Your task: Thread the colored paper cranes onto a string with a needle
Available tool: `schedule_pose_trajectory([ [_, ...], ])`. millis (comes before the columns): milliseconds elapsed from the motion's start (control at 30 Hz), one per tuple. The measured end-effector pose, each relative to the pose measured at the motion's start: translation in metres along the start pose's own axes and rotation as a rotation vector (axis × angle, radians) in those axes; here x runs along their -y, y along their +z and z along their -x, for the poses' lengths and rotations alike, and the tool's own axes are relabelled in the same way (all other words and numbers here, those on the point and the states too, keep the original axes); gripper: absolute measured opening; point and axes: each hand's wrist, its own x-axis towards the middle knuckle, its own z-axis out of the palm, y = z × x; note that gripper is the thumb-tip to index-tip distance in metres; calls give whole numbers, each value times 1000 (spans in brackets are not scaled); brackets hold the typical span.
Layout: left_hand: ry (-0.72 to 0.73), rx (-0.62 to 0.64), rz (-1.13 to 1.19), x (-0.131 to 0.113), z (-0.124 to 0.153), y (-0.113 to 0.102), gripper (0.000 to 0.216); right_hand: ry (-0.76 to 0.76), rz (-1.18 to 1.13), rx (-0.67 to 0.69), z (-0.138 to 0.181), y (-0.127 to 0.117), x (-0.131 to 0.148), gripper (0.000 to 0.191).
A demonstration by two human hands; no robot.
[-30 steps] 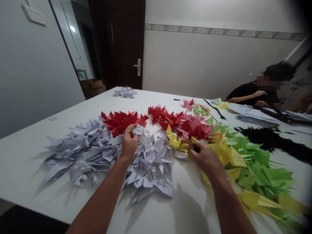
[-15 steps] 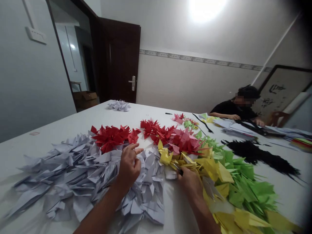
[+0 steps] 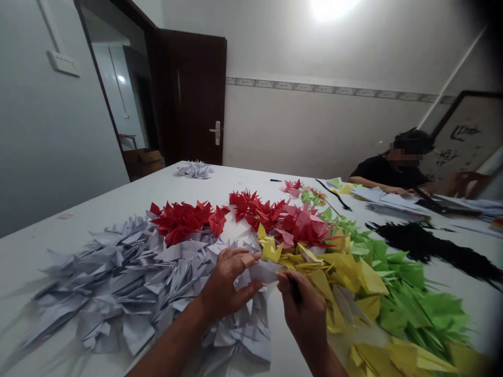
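Observation:
Between my hands is a piece of folded white paper (image 3: pixel 265 271). My left hand (image 3: pixel 226 285) has its fingers over the paper's left end, with the thumb stretched out below. Pinched by my right hand (image 3: pixel 302 306) is the right end of the same paper. A slim dark tool (image 3: pixel 294 289) is also in my right hand; its tip is hidden, so its kind is unclear. A big heap of white pointed paper folds (image 3: pixel 129 277) lies under and left of my left hand. Yellow paper folds (image 3: pixel 338 275) lie just right of my right hand.
Red folds (image 3: pixel 183 220), pink folds (image 3: pixel 304 220) and green folds (image 3: pixel 412 293) lie around on the white table (image 3: pixel 98 207). Black tassel-like strands (image 3: pixel 428 246) are at right. Across the table a person (image 3: pixel 381 173) sits near stacked paper (image 3: pixel 393 201).
The white paper has been lifted from the table by my right hand. My left hand has moved right and down to meet it. The view has shifted slightly.

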Motion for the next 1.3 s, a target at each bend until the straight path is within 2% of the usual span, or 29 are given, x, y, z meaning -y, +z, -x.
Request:
schedule_pose_trajectory([
  [67,-8,-11,-18,0,1,2,42,-23,-33,3,1,0,5,10],
  [267,-62,-205,-20,3,2,5,30,57,-225,118,1,1,8,9],
  [367,-169,-232,64,2,2,2,27,149,-332,147,4,1,7,20],
  [500,-261,-240,208,-2,-1,0,24,229,-380,147,5,-3,8,20],
  [933,-131,-196,150,-8,-2,1,21,129,-250,308,-3,-3,6,22],
  [1300,-91,-195,116,-5,1,5,25,114,-214,267,1,3,-1,23],
])
